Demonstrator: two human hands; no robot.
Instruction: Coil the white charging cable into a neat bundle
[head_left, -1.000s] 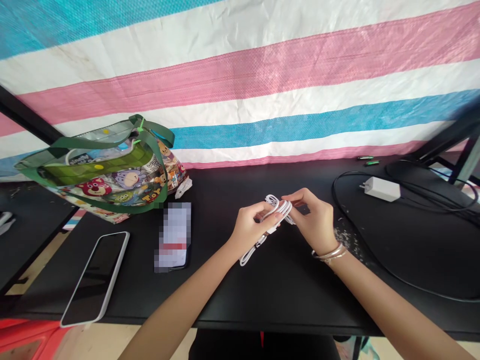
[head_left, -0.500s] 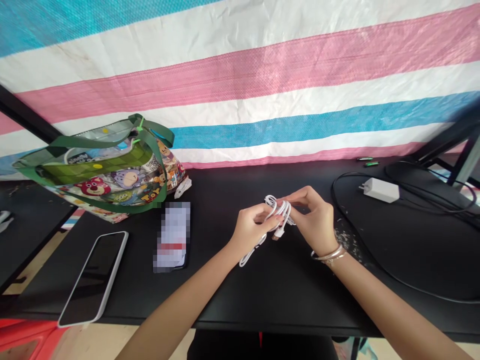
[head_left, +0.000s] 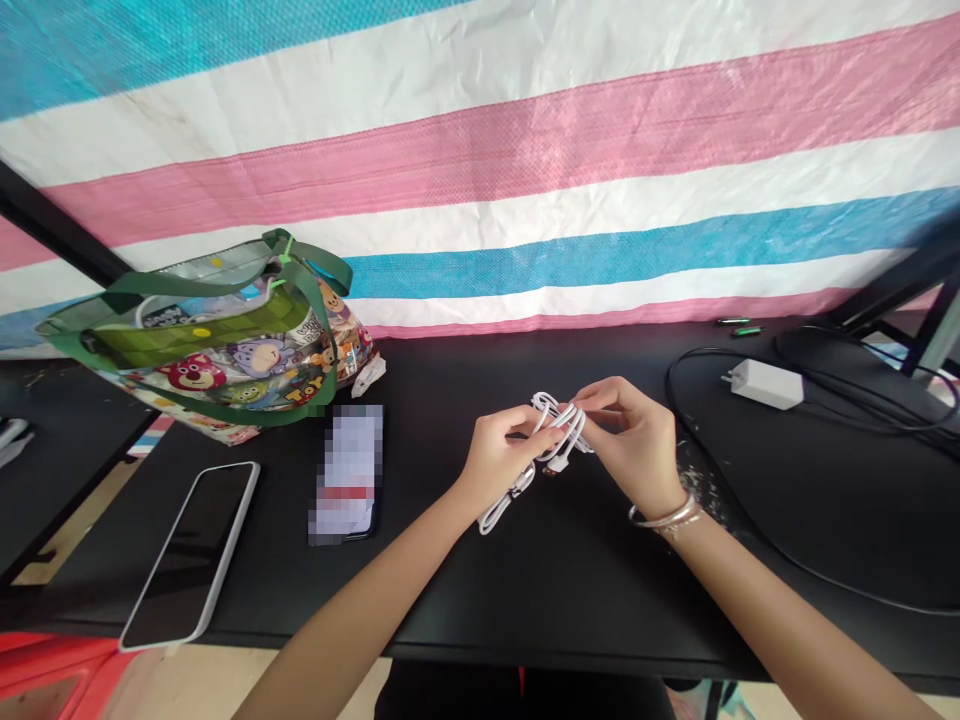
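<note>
A coiled white cable [head_left: 556,432] is held just above the black table [head_left: 570,580], in the middle of the head view. My left hand [head_left: 501,458] grips the coil from the left side. My right hand [head_left: 634,445], with bangles on its wrist, pinches the coil from the right. One loop of the cable hangs down below my left hand, and a plug end dangles under the coil.
A cartoon-print tote bag [head_left: 217,345] with green straps stands at the back left. A phone [head_left: 191,555] lies face up near the front left edge, a blurred card [head_left: 346,472] beside it. A white charger [head_left: 766,385] and black cords [head_left: 810,570] lie at the right.
The plug end has come loose from the coil and now dangles below it. Both hands stayed almost in place on the cable.
</note>
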